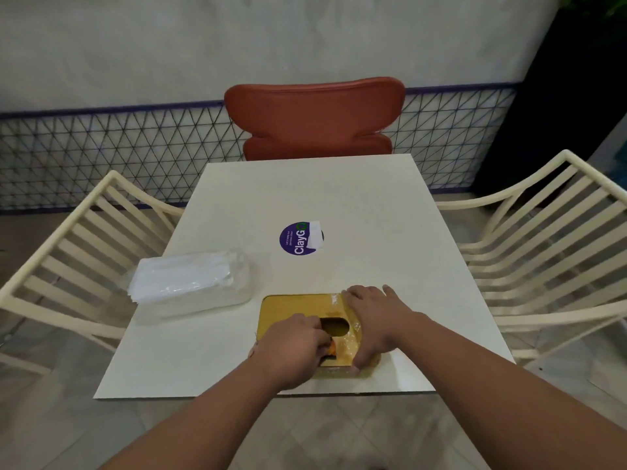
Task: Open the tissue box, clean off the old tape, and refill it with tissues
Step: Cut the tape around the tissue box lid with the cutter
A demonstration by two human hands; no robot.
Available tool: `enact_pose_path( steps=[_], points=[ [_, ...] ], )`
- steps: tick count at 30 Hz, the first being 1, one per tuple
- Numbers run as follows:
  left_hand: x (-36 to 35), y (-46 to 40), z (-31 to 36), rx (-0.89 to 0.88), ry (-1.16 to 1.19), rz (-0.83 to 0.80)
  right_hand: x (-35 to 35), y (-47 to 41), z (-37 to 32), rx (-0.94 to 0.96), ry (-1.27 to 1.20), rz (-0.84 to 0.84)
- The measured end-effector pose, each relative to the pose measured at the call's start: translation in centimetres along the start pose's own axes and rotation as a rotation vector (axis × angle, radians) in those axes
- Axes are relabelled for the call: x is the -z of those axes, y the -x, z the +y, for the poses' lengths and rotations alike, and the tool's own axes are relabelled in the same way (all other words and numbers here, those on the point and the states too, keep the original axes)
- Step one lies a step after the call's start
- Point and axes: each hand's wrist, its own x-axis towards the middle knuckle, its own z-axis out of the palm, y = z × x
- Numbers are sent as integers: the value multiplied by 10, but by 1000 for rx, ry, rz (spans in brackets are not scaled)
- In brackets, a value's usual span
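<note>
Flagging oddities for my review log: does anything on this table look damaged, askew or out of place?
Yes. The round purple sticker at the table's centre has a white patch over its right edge, as if torn or peeling. The yellow box carries wrinkled, glossy clear tape beside its opening. The bagged tissues look intact.

tissue pack (190,283) left of tissue box (291,308)

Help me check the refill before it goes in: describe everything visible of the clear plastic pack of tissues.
The clear plastic pack of white tissues lies flat on the white square table, toward its left edge, left of and apart from the yellow tissue box. Its glossy, crinkled wrap holds a block of stacked white sheets, their layered edges showing at the left end. Whether the wrap is sealed cannot be told. Neither hand touches it.
</note>
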Motion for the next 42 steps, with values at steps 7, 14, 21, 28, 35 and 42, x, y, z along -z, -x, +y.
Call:
enact_pose_path(
  steps=[7,14,21,28,35,42],
  points=[
    [4,-9,-4,-35,12,20,-1,0,-1,-17,-28,10],
    [-1,-5,-6,-127,-2,-11,0,0,-1,-17,-30,13],
    [-4,-8,12,-176,-28,13,-2,0,-1,-20,-38,25],
    [1,-20,11,-113,-21,33,-3,0,0,-22,-39,17],
    [2,-16,-1,-111,8,3,-1,1,0,-16,-55,16],
    [3,-6,0,-161,18,-31,-2,1,2,-4,-54,25]
  ],
)
